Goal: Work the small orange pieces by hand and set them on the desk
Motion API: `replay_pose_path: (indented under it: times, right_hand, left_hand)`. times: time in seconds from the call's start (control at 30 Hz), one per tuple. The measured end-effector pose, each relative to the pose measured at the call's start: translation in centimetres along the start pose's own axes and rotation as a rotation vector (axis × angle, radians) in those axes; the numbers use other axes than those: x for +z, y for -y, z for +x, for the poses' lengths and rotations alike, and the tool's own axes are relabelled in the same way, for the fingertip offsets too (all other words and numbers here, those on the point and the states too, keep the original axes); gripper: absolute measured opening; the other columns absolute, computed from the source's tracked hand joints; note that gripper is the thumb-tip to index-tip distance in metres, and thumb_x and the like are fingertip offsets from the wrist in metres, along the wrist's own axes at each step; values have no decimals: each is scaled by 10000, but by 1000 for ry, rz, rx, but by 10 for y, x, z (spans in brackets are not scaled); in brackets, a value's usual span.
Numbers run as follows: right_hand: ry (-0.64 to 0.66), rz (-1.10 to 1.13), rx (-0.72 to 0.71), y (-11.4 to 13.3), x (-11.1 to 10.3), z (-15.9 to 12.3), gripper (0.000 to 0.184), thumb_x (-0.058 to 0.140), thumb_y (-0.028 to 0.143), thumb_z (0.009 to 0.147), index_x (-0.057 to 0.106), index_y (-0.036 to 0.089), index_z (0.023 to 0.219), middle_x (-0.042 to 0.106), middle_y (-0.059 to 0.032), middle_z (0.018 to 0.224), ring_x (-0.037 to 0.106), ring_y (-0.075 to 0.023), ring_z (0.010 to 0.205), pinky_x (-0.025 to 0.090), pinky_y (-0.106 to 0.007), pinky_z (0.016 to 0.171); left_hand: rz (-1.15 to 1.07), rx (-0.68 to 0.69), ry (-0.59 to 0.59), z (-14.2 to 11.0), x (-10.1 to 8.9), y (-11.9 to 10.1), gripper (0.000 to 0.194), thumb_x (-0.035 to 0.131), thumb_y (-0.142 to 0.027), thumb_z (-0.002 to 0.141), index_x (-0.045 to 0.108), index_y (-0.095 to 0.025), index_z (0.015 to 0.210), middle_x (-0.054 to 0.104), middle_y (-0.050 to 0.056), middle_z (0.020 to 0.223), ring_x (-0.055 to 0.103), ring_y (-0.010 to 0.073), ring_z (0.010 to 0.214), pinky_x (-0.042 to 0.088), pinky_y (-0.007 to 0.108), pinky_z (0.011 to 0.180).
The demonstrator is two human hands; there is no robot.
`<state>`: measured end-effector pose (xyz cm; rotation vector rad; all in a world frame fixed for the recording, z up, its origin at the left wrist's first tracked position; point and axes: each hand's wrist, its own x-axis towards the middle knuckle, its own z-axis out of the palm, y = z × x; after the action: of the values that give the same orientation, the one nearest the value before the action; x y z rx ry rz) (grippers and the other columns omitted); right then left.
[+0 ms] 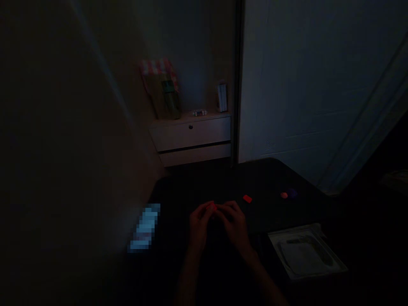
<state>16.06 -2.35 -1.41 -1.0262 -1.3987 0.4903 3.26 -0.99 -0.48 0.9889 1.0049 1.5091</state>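
The scene is very dark. My left hand [200, 217] is closed on a small bright red piece [211, 206] above the black table [223, 180]. My right hand [233, 214] meets it from the other side, fingertips pinched together at the piece; whether they grip it too is hard to make out. A second red piece [247, 199], flat and roughly rectangular, lies on the table just beyond my right hand. Farther right sit a small orange-pink lump [284, 195] and a dark purple lump [292, 193], side by side.
A pixelated bright screen [145, 228] lies at the left. On the right rests a pale flat package [306, 253]. Behind the table stands a white drawer unit [194, 138] bearing a green bottle [171, 100], a checked bag [156, 70] and books [222, 97]. A pale door [302, 85] rises at right.
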Motion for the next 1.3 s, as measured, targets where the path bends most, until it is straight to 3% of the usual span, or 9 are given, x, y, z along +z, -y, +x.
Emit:
replay_pose_path:
  times: [0.3, 0.73, 0.93, 1.3]
  right_hand:
    - [-19, 5, 3, -1, -1, -2, 134, 660, 263, 936, 781, 275, 992, 655, -46, 959, 655, -207, 875, 540, -338, 803]
    - [-43, -8, 19, 5, -2, 0, 120, 613, 259, 964, 729, 240, 938, 643, -47, 960, 643, -206, 901, 519, -338, 833]
    - [35, 17, 17, 3, -1, 0, 177, 672, 301, 939, 744, 268, 1098, 631, -50, 1039, 651, -199, 919, 538, -323, 824]
    - [-17, -5, -14, -1, -1, -1, 101, 656, 264, 936, 755, 247, 953, 647, -50, 977, 653, -212, 904, 526, -337, 820]
  left_hand:
    - [-33, -22, -10, 0, 1, 0, 334, 863, -365, 704, 803, -151, 953, 735, 55, 808, 602, 125, 683, 484, 253, 675]
    - [-41, -43, -35, -1, 3, -4, 357, 869, -369, 693, 791, -144, 959, 746, 79, 877, 630, 143, 724, 499, 264, 688]
    - [-58, -20, -26, 0, 2, -2, 318, 864, -360, 697, 783, -155, 926, 749, 67, 874, 635, 142, 741, 491, 250, 686]
    - [-31, -33, 11, -2, 0, -3, 306, 848, -345, 735, 771, -149, 958, 736, 65, 871, 626, 136, 742, 492, 248, 696]
